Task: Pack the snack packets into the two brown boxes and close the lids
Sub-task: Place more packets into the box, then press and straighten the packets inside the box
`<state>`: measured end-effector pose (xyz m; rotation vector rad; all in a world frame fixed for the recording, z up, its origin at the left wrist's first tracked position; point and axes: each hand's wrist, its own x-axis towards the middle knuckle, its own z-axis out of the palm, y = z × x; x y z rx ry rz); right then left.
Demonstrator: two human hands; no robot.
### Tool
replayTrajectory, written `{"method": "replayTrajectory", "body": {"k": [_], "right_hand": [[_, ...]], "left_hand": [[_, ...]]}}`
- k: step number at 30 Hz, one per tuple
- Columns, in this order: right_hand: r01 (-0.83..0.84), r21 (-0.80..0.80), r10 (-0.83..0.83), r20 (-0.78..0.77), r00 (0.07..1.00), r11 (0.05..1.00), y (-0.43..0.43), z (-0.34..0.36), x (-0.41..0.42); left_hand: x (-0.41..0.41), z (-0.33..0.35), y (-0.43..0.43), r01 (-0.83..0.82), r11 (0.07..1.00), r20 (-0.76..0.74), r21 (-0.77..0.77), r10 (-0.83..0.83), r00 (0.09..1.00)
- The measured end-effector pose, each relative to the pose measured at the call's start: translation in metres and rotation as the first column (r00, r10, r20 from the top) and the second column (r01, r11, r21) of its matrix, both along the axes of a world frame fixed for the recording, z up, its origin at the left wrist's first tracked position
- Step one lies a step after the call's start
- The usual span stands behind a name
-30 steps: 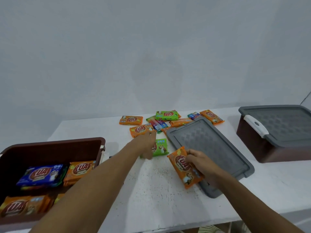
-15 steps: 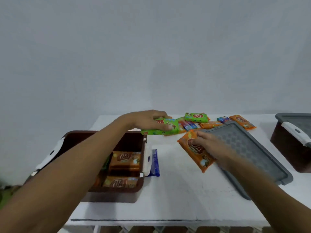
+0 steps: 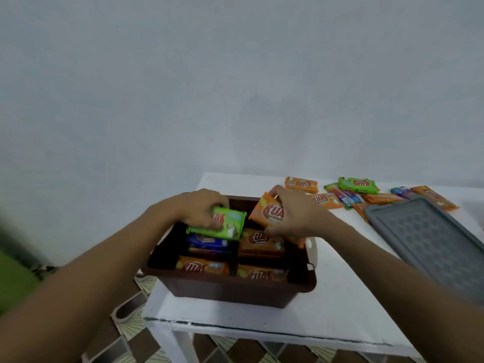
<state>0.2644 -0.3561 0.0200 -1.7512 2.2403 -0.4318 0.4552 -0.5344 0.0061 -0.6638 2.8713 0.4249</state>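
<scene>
An open brown box (image 3: 230, 289) stands at the table's left end, with orange packets and a blue packet (image 3: 207, 242) lying inside. My left hand (image 3: 199, 208) grips a green packet (image 3: 222, 226) just over the box's left half. My right hand (image 3: 296, 213) holds an orange packet (image 3: 267, 212) tilted above the box's right half. Several loose packets (image 3: 358, 184) lie at the back of the table. The second brown box is out of view.
A grey lid (image 3: 429, 239) lies flat on the white table (image 3: 340, 305) to the right of the box. The table's front edge and left corner are close to the box. Patterned floor tiles show below.
Both hands have carried their packets leftward from the table's middle to above the open box. The view has swung left, so the closed box on the right has left the frame.
</scene>
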Motion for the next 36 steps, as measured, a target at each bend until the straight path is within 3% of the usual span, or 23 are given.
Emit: {"method": "replayTrajectory", "body": {"k": [2,5,8,12,17,25,28,33,36], "right_hand": [[-0.091,0.069,0.104,-0.214,0.971,0.993,-0.012,-0.013,0.007],[-0.168,0.100,0.195,-0.464,0.864,0.981,-0.021,-0.036,0.016],[-0.182,0.056,0.183,-0.550,0.815,0.982,-0.021,-0.048,0.019],[-0.172,0.117,0.207,-0.504,0.838,0.978,-0.019,-0.048,0.022],[-0.151,0.107,0.185,-0.508,0.841,0.983,-0.019,-0.049,0.022],[-0.123,0.139,0.177,-0.491,0.853,0.983,-0.021,-0.049,0.017],[-0.141,0.033,0.145,-0.244,0.959,0.989,-0.013,-0.039,0.005],[-0.037,-0.416,0.019,-0.045,0.999,0.908,0.012,-0.037,-0.038],[0.069,-0.432,-0.083,-0.013,0.997,0.899,0.016,-0.045,-0.075]], "left_hand": [[0.006,-0.013,-0.008,0.011,0.984,-0.002,-0.180,-0.011,1.000],[0.015,-0.017,-0.019,0.049,0.976,0.024,-0.213,-0.045,0.999],[0.022,-0.018,-0.023,0.101,0.943,0.091,-0.316,-0.076,0.993],[0.017,-0.019,-0.017,0.213,0.878,0.107,-0.429,-0.184,0.977],[0.005,-0.031,-0.009,0.319,0.842,0.229,-0.435,-0.239,0.944],[-0.009,-0.025,-0.012,0.370,0.831,0.270,-0.416,-0.275,0.923],[-0.019,-0.015,-0.016,0.383,0.853,0.147,-0.354,-0.354,0.924],[-0.045,-0.001,-0.016,0.339,0.857,-0.193,-0.388,-0.435,0.879],[-0.073,0.003,-0.018,0.310,0.877,-0.287,-0.368,-0.424,0.859]]}}
